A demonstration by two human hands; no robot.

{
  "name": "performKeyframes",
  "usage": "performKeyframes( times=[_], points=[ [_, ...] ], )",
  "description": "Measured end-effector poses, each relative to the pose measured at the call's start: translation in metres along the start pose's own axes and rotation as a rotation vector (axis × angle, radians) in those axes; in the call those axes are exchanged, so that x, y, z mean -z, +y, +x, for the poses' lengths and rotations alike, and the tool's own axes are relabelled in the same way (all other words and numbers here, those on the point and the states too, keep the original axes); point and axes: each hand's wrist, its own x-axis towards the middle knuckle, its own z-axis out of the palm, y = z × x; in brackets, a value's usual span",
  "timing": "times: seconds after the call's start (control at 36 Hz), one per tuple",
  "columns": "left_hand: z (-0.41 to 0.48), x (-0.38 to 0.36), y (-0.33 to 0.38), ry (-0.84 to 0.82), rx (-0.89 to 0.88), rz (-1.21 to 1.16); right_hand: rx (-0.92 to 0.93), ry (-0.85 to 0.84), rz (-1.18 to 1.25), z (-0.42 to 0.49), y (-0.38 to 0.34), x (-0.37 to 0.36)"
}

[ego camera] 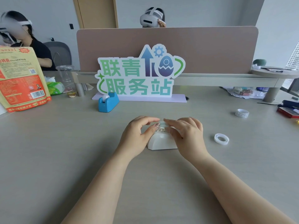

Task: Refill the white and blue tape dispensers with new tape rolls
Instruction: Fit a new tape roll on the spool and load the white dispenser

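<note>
The white tape dispenser (161, 142) sits on the grey desk (64, 151) in front of me, with a clear tape roll (161, 126) in its top. My left hand (139, 133) pinches the roll from the left with thumb and fingers. Over the roll's right side, the straight fingers of my right hand (186, 131) press down. The blue dispenser (108, 102) stands further back on the left, with a white core in its cradle. A single tape roll (221, 139) lies to the right, and a stack of rolls (242, 113) lies beyond it.
A lettered sign (139, 73) on a flat base stands behind the dispensers before a partition. An orange snack bag (22, 80) and a plastic cup (65, 73) are at the left. Boxes and clutter (289, 110) sit at the right edge. Two people sit beyond.
</note>
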Motion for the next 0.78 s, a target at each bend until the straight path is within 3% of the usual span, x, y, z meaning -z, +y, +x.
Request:
performKeyframes(
  times=[0.42, 0.58, 0.78],
  points=[
    [0.000, -0.003, -0.004, 0.052, 0.021, 0.038, 0.012, -0.071, -0.048, -0.003, 0.000, 0.001],
    [-0.004, -0.005, -0.006, -0.151, 0.136, 0.085, 0.021, -0.088, -0.073, -0.002, 0.002, 0.003],
    [-0.004, -0.007, -0.008, -0.128, 0.159, 0.075, 0.065, -0.086, -0.189, 0.000, 0.004, 0.005]
  ],
)
